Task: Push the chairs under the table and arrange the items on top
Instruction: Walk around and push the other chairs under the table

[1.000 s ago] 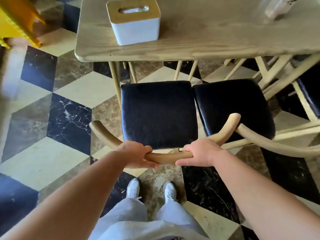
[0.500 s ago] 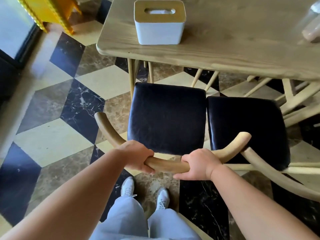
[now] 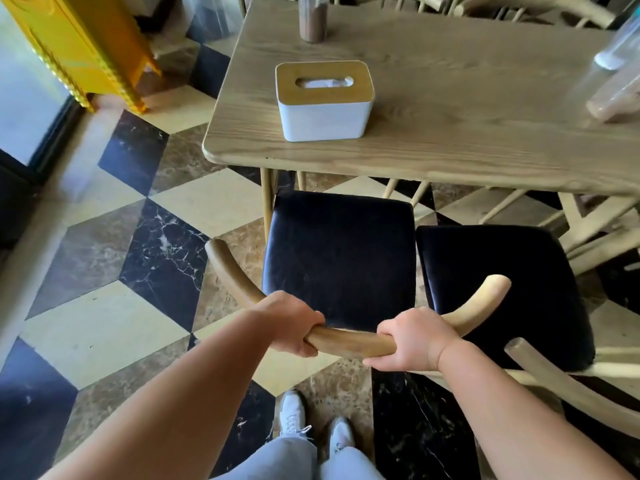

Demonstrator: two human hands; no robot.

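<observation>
The chair (image 3: 341, 258) with the black cushioned seat is standing right in front of the person, its front edge sitting just under the near edge of the table (image 3: 450, 109) at twelve o'clock, most of the seat out in the open. Its curved wooden backrest (image 3: 349, 341) is sweeping from nine o'clock round to three o'clock. The left hand (image 3: 289, 323) is wrapping tightly around the backrest left of centre, fingers curled under the rail. The right hand (image 3: 412, 339) is gripping the same rail right of centre, knuckles up, thumb pointing along the wood.

A second chair (image 3: 502, 289) is sitting just beside the first at three o'clock, the two black seats nearly touching, its own curved backrest arcing across at four o'clock.

On the table, a white tissue box (image 3: 323, 100) with a wooden lid is resting near the left corner at twelve o'clock. A brown cylindrical container (image 3: 311, 26) is standing upright beyond it at the far edge. Two blurred clear items (image 3: 616, 81) are lying at two o'clock; what they are cannot be told.

White shoes (image 3: 311, 424) are standing at six o'clock on the floor (image 3: 104, 323) of black, cream and brown marble tiles. A yellow stand (image 3: 79, 46) is showing at ten o'clock.
</observation>
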